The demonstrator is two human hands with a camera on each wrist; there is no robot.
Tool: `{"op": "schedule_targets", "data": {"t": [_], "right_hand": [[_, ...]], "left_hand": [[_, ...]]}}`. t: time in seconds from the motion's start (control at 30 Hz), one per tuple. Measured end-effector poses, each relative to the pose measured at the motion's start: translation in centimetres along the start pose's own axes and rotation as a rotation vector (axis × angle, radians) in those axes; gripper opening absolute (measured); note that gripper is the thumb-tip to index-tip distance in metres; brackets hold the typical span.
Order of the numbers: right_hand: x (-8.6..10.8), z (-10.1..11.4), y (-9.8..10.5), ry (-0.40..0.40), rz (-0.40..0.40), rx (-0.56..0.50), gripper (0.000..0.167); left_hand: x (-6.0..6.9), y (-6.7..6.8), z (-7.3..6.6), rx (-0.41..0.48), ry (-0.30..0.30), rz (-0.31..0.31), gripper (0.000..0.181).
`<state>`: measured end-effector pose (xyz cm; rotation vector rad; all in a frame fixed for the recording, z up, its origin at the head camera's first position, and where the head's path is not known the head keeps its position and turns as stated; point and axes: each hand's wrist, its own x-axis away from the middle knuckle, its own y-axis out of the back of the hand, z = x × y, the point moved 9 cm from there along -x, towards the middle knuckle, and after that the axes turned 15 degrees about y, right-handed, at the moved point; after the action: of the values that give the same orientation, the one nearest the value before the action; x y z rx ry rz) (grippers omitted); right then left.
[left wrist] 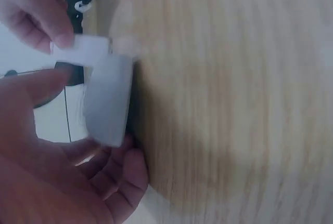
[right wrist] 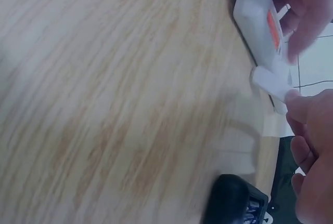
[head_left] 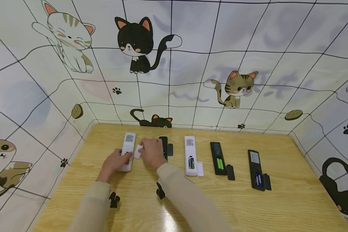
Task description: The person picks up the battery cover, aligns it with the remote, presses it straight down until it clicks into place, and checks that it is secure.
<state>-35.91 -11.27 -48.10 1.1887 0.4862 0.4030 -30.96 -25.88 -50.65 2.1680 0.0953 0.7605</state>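
White remote: I curl my left hand round its edge | just right of it, my right hand pinches a white cover

A wood-grain table, glare on its near part; white, black-gridded walls with cartoon cats far, left and right.

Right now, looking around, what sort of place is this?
Probably a small indoor workspace, perhaps a staged tabletop corner; the wider room is out of view. White, black-gridded walls printed with cartoon cats border a pale-yellow wood-grain table, where long white and black plastic remote controls lie.
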Motion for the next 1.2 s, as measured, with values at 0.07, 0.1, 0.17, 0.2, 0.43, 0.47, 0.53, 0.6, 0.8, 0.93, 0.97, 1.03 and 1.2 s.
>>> {"op": "schedule_targets", "data": {"t": [0.07, 0.1, 0.17, 0.2, 0.43, 0.47, 0.53, 0.6, 0.8, 0.93, 0.97, 1.03, 1.2], "right_hand": [[0.2, 0.0, 0.4, 0.01, -0.01, 0.0, 0.022], [0.3, 0.0, 0.5, 0.016, -0.011, 0.0, 0.022], [0.6, -0.1, 0.6, 0.025, -0.016, -0.002, 0.021], [0.7, -0.1, 0.6, 0.029, -0.02, -0.004, 0.021], [1.6, -0.3, 0.6, 0.056, -0.035, -0.009, 0.019], [1.7, -0.3, 0.6, 0.06, -0.037, -0.013, 0.018], [2.0, -0.3, 0.9, 0.071, -0.047, -0.032, 0.017], [2.3, -0.2, 1.2, 0.089, -0.065, -0.053, 0.016], [3.6, 0.0, 2.8, 0.168, -0.091, -0.095, 0.018], [4.5, 0.3, 3.9, 0.231, -0.102, -0.1, 0.018], [4.7, 0.3, 4.1, 0.243, -0.104, -0.095, 0.018], [5.3, 0.4, 4.5, 0.263, -0.104, -0.079, 0.018], [7.4, 0.8, 6.0, 0.319, -0.128, -0.071, 0.02]], "left_hand": [[-0.2, 0.2, 0.0, -0.006, 0.024, 0.002, 0.071], [-0.3, 0.2, 0.0, -0.005, 0.031, -0.002, 0.071], [-0.5, 0.3, 0.0, -0.003, 0.042, -0.018, 0.068], [-0.5, 0.3, 0.0, -0.007, 0.046, -0.03, 0.066], [-1.0, 0.5, 0.3, 0.049, 0.067, -0.087, 0.057], [-1.1, 0.6, 0.5, 0.07, 0.07, -0.084, 0.057], [-1.3, 0.6, 0.7, 0.12, 0.07, -0.065, 0.056], [-1.5, 0.5, 0.9, 0.162, 0.067, -0.034, 0.056], [-1.6, -0.2, 0.5, 0.253, 0.016, 0.041, 0.055], [-1.2, -0.6, -0.1, 0.31, -0.017, 0.07, 0.056], [-1.0, -0.8, -0.4, 0.329, -0.026, 0.085, 0.056], [-0.6, -1.2, -0.8, 0.374, -0.046, 0.105, 0.056], [0.8, -2.6, -2.0, 0.498, -0.077, 0.185, 0.049]]}}
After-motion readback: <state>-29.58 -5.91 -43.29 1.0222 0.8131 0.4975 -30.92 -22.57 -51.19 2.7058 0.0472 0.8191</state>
